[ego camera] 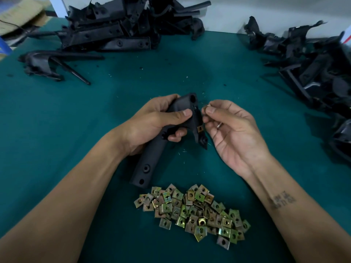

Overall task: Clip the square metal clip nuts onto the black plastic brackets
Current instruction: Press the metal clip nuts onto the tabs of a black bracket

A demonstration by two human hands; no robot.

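Observation:
My left hand [152, 122] grips a long black plastic bracket [146, 164] around its middle, above the green table. One brass-coloured clip nut [200, 129] sits clipped on the bracket's right tab. My right hand [231, 130] pinches another small clip nut [206, 106] between thumb and forefinger, just right of the bracket's upper end; the nut is mostly hidden by the fingertips. A loose heap of square metal clip nuts [193, 211] lies on the table in front of me, below both hands.
A pile of black brackets [114, 27] lies at the back left, another pile [313, 59] at the right edge. Cardboard [17, 18] sits at the far left corner. The green table cover [228, 73] carries small metal shavings.

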